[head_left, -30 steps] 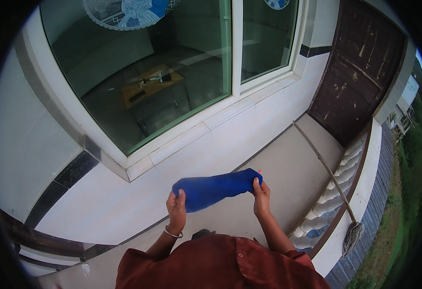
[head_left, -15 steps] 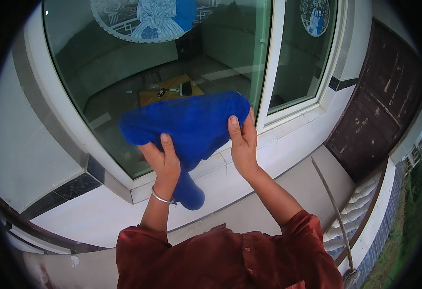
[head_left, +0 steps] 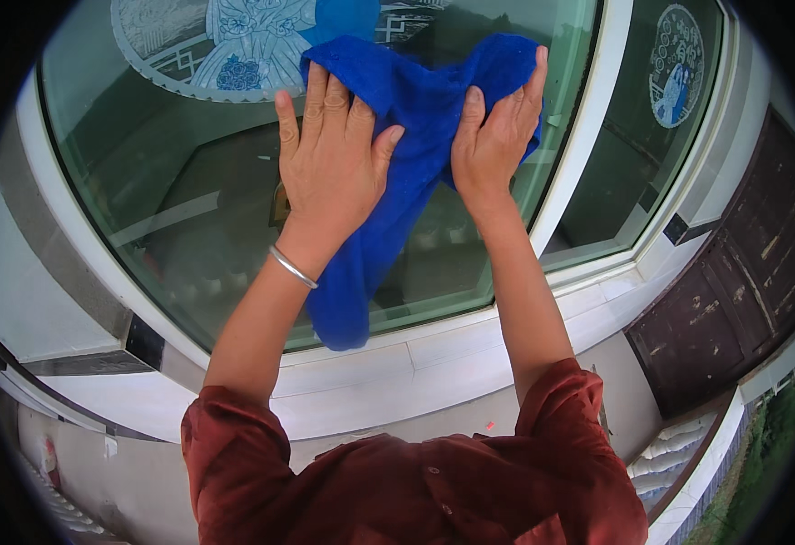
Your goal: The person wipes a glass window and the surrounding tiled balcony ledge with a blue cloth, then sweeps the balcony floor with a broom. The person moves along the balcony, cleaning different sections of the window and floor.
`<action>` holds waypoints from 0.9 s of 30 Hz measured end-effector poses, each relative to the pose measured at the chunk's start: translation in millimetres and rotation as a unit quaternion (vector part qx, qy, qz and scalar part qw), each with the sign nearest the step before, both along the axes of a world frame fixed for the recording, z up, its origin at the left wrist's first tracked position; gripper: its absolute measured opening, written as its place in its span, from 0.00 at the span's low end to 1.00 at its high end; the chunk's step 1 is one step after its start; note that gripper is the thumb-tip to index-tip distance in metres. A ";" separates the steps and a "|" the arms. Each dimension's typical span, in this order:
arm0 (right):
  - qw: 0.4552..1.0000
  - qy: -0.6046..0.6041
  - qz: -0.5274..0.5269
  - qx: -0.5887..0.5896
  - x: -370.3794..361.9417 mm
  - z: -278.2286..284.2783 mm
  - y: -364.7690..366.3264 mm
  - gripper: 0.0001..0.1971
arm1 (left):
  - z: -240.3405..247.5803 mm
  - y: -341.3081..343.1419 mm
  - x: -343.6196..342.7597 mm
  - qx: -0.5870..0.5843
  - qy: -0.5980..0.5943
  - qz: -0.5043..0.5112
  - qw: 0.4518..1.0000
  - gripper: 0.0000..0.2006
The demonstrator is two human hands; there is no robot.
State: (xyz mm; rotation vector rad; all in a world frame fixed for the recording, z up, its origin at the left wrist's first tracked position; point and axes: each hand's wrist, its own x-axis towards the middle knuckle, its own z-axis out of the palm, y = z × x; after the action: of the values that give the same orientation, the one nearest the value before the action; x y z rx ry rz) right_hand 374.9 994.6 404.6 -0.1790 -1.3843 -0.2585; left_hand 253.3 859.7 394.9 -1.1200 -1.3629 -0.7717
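Note:
A blue cloth (head_left: 415, 127) spreads over the glass of a large window (head_left: 207, 200), its upper edge bunched in folds. One long end hangs down near the lower frame. My left hand (head_left: 332, 168), with a silver bangle at its wrist, lies flat with spread fingers at the cloth's upper left part. Its middle fingertips meet the cloth, while the little finger stands apart from it over the glass. At the cloth's upper right corner my right hand (head_left: 499, 141) grips the fabric, thumb on the near side. Some of its fingertips are hard to make out.
A white window frame (head_left: 588, 127) divides the large pane from a narrower one on the right. Round blue-and-white decorations (head_left: 252, 54) mark the glass. Below runs a pale tiled sill (head_left: 397, 363). A dark, worn wooden door (head_left: 724, 282) stands at right, near a balustrade (head_left: 674, 463).
Both hands have moved up with the cloth, from near the sill to higher on the pane. My left hand has turned its back toward me and spread its fingers.

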 end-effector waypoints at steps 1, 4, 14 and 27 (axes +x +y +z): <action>0.999 -0.016 -0.037 0.034 -6.2 -9.3 4.9 0.29 | -11.8 2.4 2.3 -0.022 -0.005 0.003 1.000 0.25; 0.997 -0.074 0.017 0.017 -9.6 -55.8 -3.8 0.28 | -64.4 7.1 12.5 -0.100 -0.017 0.015 0.995 0.26; 0.918 -0.382 0.066 -0.078 51.8 -321.9 -10.9 0.19 | -304.1 -22.3 25.5 -0.348 -0.063 -0.050 0.934 0.19; 0.981 -0.141 0.119 -0.057 67.1 -114.5 0.3 0.19 | -124.8 5.7 56.4 -0.114 -0.102 0.008 0.988 0.26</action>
State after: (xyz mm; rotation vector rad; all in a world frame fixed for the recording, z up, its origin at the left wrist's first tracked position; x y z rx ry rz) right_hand 442.0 994.9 290.0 -0.0702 -1.6875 -0.0040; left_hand 309.6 865.5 270.0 -1.2325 -1.6626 -0.7469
